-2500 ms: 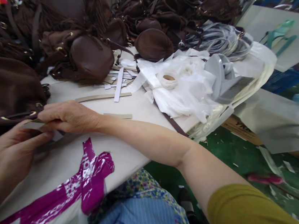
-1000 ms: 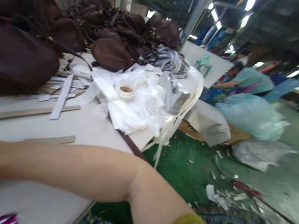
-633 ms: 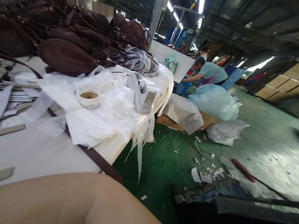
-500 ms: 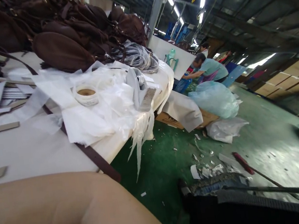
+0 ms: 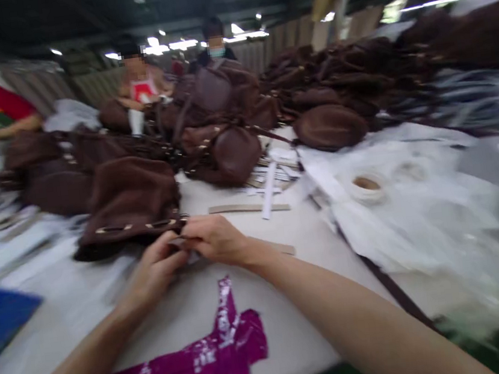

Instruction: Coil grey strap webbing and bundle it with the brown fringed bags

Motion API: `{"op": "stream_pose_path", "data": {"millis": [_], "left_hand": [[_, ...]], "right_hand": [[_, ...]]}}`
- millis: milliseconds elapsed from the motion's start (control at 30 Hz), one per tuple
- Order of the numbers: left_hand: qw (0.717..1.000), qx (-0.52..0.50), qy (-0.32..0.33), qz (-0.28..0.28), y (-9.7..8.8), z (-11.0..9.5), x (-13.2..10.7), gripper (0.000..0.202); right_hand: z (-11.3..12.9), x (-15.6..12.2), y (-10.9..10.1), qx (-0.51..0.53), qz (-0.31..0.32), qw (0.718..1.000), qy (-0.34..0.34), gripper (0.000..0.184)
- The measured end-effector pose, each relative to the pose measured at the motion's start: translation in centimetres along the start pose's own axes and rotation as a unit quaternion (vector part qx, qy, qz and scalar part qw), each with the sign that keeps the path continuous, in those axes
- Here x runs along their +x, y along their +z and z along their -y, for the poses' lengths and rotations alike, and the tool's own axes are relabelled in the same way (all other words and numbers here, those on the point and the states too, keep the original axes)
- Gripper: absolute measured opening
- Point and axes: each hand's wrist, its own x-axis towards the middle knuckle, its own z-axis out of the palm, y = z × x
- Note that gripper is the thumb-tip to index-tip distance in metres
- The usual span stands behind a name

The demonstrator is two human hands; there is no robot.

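A dark brown drawstring bag (image 5: 134,192) lies on the white table, with pale metal eyelets along its near edge. My left hand (image 5: 162,267) is closed in a pinch just in front of that edge. Against it, my right hand (image 5: 212,237) is closed too, its fingertips meeting the left ones. Between the fingers shows a small pale and dark bit, blurred, and I cannot tell whether it is part of the bag. Nearer to me, a purple strip with white lettering (image 5: 232,341) lies below both hands.
Brown bags (image 5: 238,149) are heaped across the back. Thin white sheets (image 5: 437,200) with a tape roll (image 5: 366,188) cover the right side. Grey-brown strips (image 5: 247,208) lie behind my right arm. A blue sheet (image 5: 2,320) is at left. Several co-workers (image 5: 139,82) are beyond the table.
My view has swung left from the aisle and floor to the table. Both hands now show, together at the brown bag; before, only a bare arm crossed the lower left.
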Motion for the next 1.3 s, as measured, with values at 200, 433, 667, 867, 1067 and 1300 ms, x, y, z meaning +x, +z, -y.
{"op": "stream_pose_path", "data": {"millis": [200, 433, 667, 867, 1067, 1300], "left_hand": [[0.992, 0.114, 0.060, -0.011, -0.9, -0.2, -0.1, 0.009], [0.993, 0.103, 0.052, -0.006, -1.5, -1.4, -1.8, 0.013], [0.998, -0.006, -0.050, -0.035, -0.8, -0.2, -1.1, 0.012], [0.998, 0.008, -0.059, -0.028, -0.9, -0.4, -1.3, 0.013], [0.997, -0.001, -0.065, -0.030, -1.2, -0.5, -1.1, 0.012], [0.999, 0.004, -0.028, -0.017, -1.1, -0.5, -1.3, 0.010]], "right_hand": [[-2.8, 0.0, 1.8, 0.005, -0.009, 1.000, -0.008, 0.031], [-2.1, -0.4, 2.1, 0.004, -0.015, 1.000, 0.018, 0.021], [-1.9, -0.3, 2.6, 0.035, 0.023, 0.999, 0.014, 0.022], [-1.7, -0.2, 2.6, 0.029, 0.026, 0.999, 0.028, 0.023], [-1.3, 0.3, 2.1, 0.048, 0.050, 0.997, 0.042, 0.020], [-1.2, 0.2, 0.8, 0.054, 0.100, 0.986, 0.125, 0.012]]}}
